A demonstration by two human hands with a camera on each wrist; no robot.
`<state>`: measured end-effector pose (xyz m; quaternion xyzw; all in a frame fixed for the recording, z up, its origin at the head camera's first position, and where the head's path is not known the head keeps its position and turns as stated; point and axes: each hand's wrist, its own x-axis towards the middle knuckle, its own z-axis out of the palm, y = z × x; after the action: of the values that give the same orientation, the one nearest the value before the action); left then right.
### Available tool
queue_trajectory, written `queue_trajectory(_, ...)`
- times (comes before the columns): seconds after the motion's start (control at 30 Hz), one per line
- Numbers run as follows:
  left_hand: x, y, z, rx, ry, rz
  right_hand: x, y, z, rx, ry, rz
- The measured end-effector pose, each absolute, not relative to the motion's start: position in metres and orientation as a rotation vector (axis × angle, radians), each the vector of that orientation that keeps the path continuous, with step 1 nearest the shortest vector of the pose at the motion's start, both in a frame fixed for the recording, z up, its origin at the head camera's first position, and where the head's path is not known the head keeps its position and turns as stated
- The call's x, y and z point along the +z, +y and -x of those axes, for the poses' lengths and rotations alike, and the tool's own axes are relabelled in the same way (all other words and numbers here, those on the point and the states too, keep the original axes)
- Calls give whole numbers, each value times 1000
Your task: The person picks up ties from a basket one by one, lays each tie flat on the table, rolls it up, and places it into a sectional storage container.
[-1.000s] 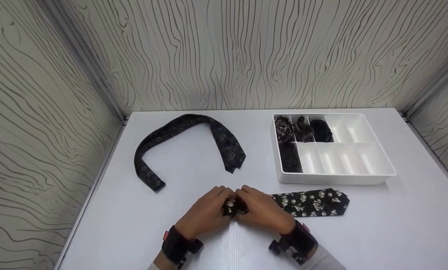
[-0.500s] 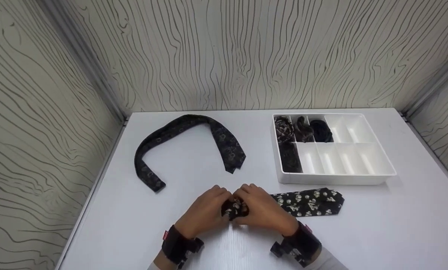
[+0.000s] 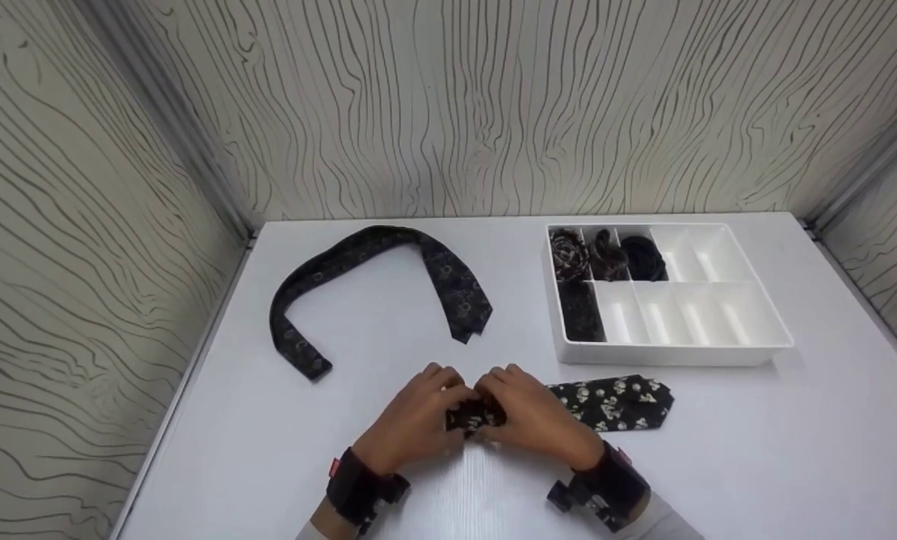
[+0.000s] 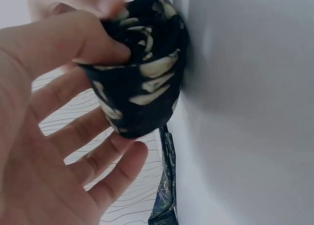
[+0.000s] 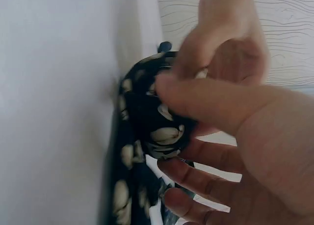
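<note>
A black necktie (image 3: 617, 403) with a pale floral-looking print is partly rolled up, its wide end lying flat toward the right. My left hand (image 3: 415, 416) grips the left side of the roll, with the thumb on the coil's edge in the left wrist view, where the rolled tie (image 4: 142, 87) shows its spiral layers. From the other side my right hand (image 3: 535, 416) holds the same roll, thumb on top and fingers behind. In the right wrist view the unrolled strip of the tie (image 5: 127, 156) runs along the table from the roll. Both hands partly cover the coil.
Another dark patterned necktie (image 3: 460, 296) lies in an arch at the back left. A white divided box (image 3: 673, 354) stands at the back right, with rolled ties in several compartments at its left. Wood-grain panels (image 3: 448, 112) enclose the white table (image 3: 268, 465).
The wide end of the tie has slid left toward the hands, so less of it lies flat. Both hands stay around the roll with small finger movements. The other tie and box are unchanged.
</note>
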<state>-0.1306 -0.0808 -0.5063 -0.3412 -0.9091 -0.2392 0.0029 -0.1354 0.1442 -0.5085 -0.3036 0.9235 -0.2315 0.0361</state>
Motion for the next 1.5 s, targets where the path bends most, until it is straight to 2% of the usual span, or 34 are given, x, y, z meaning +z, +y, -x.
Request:
queue_trajectory(0.6,-510,-82,130,-800,-2832,1098,-515,154,134,-803,2730,926)
queue_trajectory(1.03,-509,-74,126,-894,-2824,1037,-518,162,139,-937,2600,793)
queue_trajectory(1.23,-508,-73,127,-870,-2846,1044,-522,163,139,-871,2714,883)
queue_trajectory(1.5,-509,-76,131,-1028,-2910,936,-521,166,143,-808,2707,776)
